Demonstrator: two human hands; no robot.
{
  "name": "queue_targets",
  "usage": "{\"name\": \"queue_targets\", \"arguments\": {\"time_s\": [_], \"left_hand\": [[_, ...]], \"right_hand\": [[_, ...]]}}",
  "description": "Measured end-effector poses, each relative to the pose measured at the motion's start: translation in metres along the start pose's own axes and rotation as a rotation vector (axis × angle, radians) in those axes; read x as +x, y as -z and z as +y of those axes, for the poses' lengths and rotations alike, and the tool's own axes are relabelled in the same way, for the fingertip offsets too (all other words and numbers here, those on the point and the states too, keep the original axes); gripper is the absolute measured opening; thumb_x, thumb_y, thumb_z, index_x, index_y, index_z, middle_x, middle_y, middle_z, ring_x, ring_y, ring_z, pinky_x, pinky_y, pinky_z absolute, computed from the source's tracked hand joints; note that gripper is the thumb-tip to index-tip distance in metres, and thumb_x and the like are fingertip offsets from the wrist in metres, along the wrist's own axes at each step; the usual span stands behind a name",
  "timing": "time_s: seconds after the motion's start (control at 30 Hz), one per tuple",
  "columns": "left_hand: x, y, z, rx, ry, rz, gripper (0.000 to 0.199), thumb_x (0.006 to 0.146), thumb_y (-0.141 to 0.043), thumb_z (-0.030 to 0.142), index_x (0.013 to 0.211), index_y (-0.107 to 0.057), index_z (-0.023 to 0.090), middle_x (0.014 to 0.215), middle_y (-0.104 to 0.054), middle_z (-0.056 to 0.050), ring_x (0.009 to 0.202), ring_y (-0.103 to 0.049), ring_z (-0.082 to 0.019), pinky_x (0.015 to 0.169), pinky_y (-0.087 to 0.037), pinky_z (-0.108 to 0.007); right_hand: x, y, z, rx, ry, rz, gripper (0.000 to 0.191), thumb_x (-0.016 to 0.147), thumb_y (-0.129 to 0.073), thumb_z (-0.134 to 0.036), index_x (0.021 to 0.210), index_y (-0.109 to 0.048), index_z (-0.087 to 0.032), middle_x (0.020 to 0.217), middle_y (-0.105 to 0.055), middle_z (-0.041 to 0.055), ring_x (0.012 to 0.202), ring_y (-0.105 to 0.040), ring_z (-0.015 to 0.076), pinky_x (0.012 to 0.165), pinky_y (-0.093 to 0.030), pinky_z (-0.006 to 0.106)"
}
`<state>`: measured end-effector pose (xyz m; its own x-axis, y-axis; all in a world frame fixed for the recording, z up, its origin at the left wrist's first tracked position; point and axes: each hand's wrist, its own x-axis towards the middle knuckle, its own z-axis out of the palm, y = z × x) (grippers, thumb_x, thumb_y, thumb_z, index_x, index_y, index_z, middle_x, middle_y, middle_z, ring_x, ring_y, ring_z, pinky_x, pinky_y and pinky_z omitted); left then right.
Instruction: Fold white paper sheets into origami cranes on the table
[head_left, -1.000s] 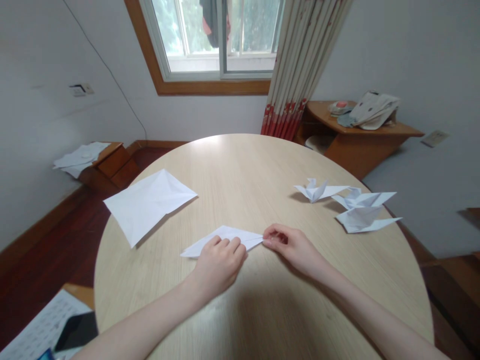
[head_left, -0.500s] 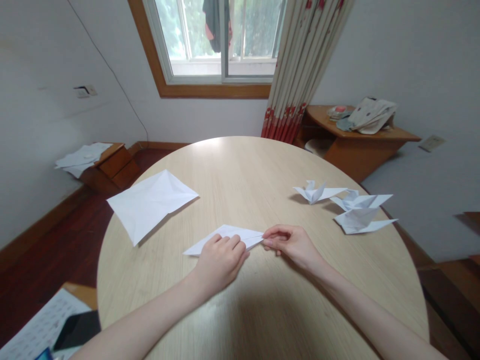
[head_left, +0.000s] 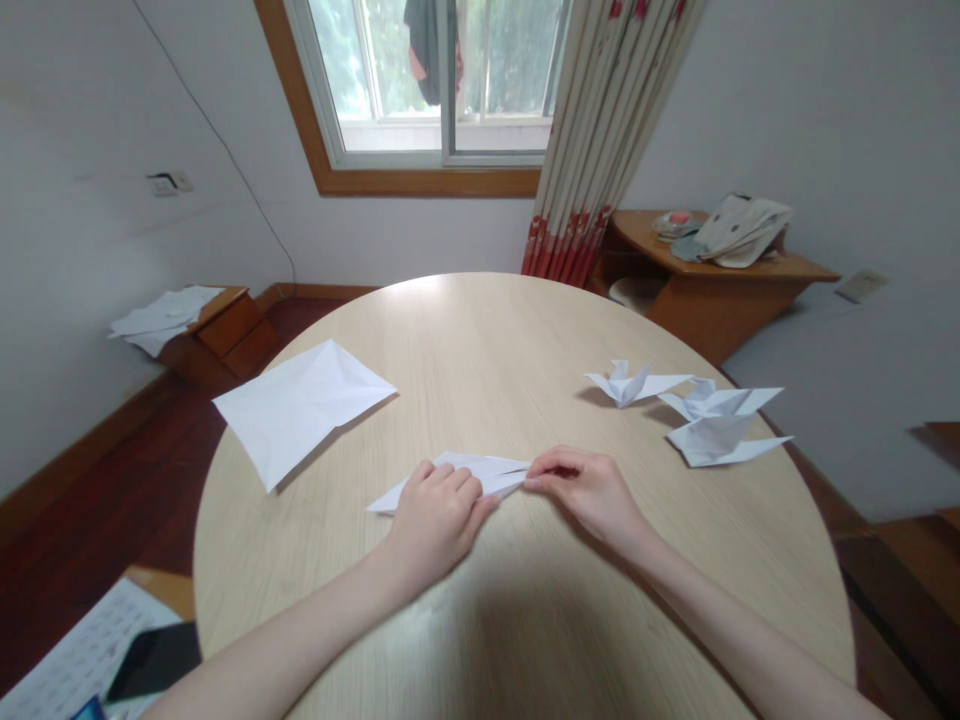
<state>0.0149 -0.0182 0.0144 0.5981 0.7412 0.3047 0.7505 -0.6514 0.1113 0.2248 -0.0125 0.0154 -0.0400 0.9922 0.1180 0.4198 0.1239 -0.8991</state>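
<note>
A folded white paper (head_left: pixel 480 466), long and diamond-like with a slit along its right half, lies on the round wooden table (head_left: pixel 495 350). My left hand (head_left: pixel 442 505) presses down on its middle, fingers curled and covering part of it. At the paper's right tip, my right hand (head_left: pixel 581 485) pinches the pointed end between thumb and fingers. To the right stand several folded paper cranes: one paper crane (head_left: pixel 626 385) on its own and others close together, such as the front paper crane (head_left: pixel 716 442).
A creased paper sheet (head_left: pixel 304 410) lies at the table's left. Below the table's left edge are a dark phone (head_left: pixel 154 660) and a printed sheet (head_left: pixel 82 650). A cabinet with papers (head_left: pixel 169 312) stands at far left, a desk with a bag (head_left: pixel 742 230) at back right.
The slit at the folded paper's right end has widened, with the tip pinched in my right hand. My left thumb has shifted along the near edge.
</note>
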Motion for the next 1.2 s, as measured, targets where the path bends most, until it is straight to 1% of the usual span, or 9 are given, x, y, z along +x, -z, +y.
{"name": "queue_targets", "arguments": {"time_s": [0.1,0.2,0.27,0.4,0.47,0.6,0.83,1.0,1.2], "left_hand": [[0.0,0.001,0.0,0.013,0.007,-0.003,0.036,0.099,-0.044,0.034,0.072,-0.06,0.017,0.071,-0.064,-0.004,0.072,-0.057,-0.02,0.066,-0.034,-0.034],[0.0,0.004,0.002,0.04,0.013,0.019,0.032,0.098,-0.045,0.034,0.075,-0.061,0.018,0.078,-0.064,-0.005,0.077,-0.055,-0.021,0.068,-0.034,-0.035],[0.001,0.006,0.003,0.052,0.022,0.052,0.029,0.097,-0.045,0.035,0.081,-0.061,0.017,0.085,-0.064,-0.007,0.08,-0.055,-0.022,0.069,-0.034,-0.035],[0.001,0.009,0.005,0.004,-0.007,0.114,0.025,0.098,-0.044,0.035,0.101,-0.059,0.016,0.099,-0.064,-0.008,0.086,-0.054,-0.023,0.073,-0.034,-0.035],[0.0,0.009,0.005,-0.037,-0.051,0.126,0.023,0.099,-0.042,0.033,0.105,-0.058,0.017,0.099,-0.066,-0.006,0.087,-0.054,-0.022,0.073,-0.033,-0.035],[-0.001,0.009,0.005,-0.096,-0.075,0.17,0.022,0.101,-0.039,0.03,0.098,-0.058,0.019,0.091,-0.068,-0.003,0.083,-0.055,-0.019,0.072,-0.031,-0.035],[0.001,0.01,0.003,-0.123,-0.061,0.207,0.029,0.102,-0.036,0.028,0.086,-0.057,0.018,0.083,-0.068,-0.002,0.079,-0.056,-0.017,0.072,-0.031,-0.033],[0.001,0.01,0.0,-0.128,-0.063,0.254,0.03,0.102,-0.034,0.028,0.084,-0.056,0.017,0.079,-0.067,-0.001,0.076,-0.056,-0.017,0.072,-0.032,-0.034],[0.001,0.009,0.0,-0.116,-0.067,0.248,0.032,0.103,-0.032,0.028,0.083,-0.055,0.017,0.078,-0.066,-0.001,0.075,-0.056,-0.017,0.072,-0.031,-0.034]], "right_hand": [[-0.001,0.001,-0.002,-0.043,0.054,0.021,0.014,0.072,-0.068,-0.032,0.062,-0.069,-0.022,0.067,-0.069,0.0028,0.065,-0.061,0.0185,0.067,-0.047,0.033],[-0.002,0.001,-0.002,-0.012,0.028,0.023,0.017,0.072,-0.071,-0.035,0.062,-0.069,-0.022,0.067,-0.069,0.0031,0.064,-0.061,0.0187,0.063,-0.047,0.032],[-0.003,0.0,-0.003,0.032,0.043,0.019,0.018,0.072,-0.072,-0.036,0.064,-0.068,-0.021,0.069,-0.069,0.0035,0.066,-0.062,0.0187,0.063,-0.048,0.031],[-0.011,-0.003,-0.01,-0.013,0.206,0.035,0.016,0.08,-0.067,-0.033,0.068,-0.065,-0.022,0.071,-0.068,0.0031,0.068,-0.062,0.0177,0.066,-0.049,0.03],[-0.015,-0.004,-0.013,-0.068,0.29,0.031,0.015,0.084,-0.063,-0.03,0.072,-0.064,-0.022,0.07,-0.068,0.0027,0.067,-0.062,0.0171,0.066,-0.049,0.03],[-0.02,-0.004,-0.016,-0.131,0.367,0.007,0.013,0.088,-0.058,-0.027,0.077,-0.062,-0.023,0.071,-0.067,0.002,0.066,-0.061,0.0161,0.064,-0.049,0.028],[-0.016,0.001,-0.016,-0.191,0.38,-0.03,0.011,0.089,-0.053,-0.021,0.082,-0.062,-0.022,0.075,-0.068,0.0022,0.067,-0.062,0.0153,0.065,-0.049,0.027],[-0.012,0.004,-0.013,-0.197,0.507,-0.021,0.009,0.085,-0.059,-0.014,0.088,-0.061,-0.022,0.08,-0.064,0.0023,0.073,-0.059,0.0155,0.066,-0.048,0.027],[-0.012,0.004,-0.012,-0.249,0.488,-0.008,0.009,0.086,-0.06,-0.015,0.081,-0.062,-0.022,0.08,-0.057,0.0027,0.075,-0.057,0.0161,0.066,-0.047,0.028]]}}
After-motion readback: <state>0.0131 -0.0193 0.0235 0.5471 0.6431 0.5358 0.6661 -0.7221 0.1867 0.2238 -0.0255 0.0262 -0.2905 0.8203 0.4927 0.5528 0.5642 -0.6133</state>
